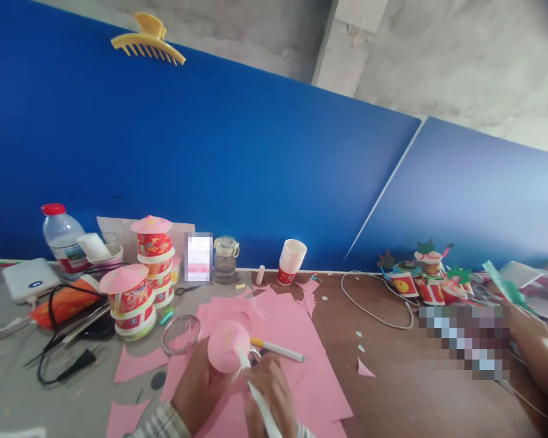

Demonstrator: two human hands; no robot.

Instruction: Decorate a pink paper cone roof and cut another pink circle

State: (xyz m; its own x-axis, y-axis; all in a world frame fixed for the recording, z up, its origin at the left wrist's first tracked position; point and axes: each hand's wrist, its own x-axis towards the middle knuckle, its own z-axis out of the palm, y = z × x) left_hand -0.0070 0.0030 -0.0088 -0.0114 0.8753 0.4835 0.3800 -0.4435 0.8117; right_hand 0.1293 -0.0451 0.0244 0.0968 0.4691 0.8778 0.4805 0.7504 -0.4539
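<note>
The left hand (200, 387) holds a pink cone (228, 348); a lidded jar (225, 261) contains liquid.

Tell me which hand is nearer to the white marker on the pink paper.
Right. The right hand is just on the near side of the marker; the left hand is farther off, to the marker's left, at the pink paper cone.

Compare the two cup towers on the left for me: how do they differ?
The rear tower is taller, with more stacked cups; the front tower is shorter, with fewer.
The rear tower stands nearer the blue partition; the front tower stands nearer the camera and further left.
Both have pink cone-shaped tops and red patterned cups.
</note>
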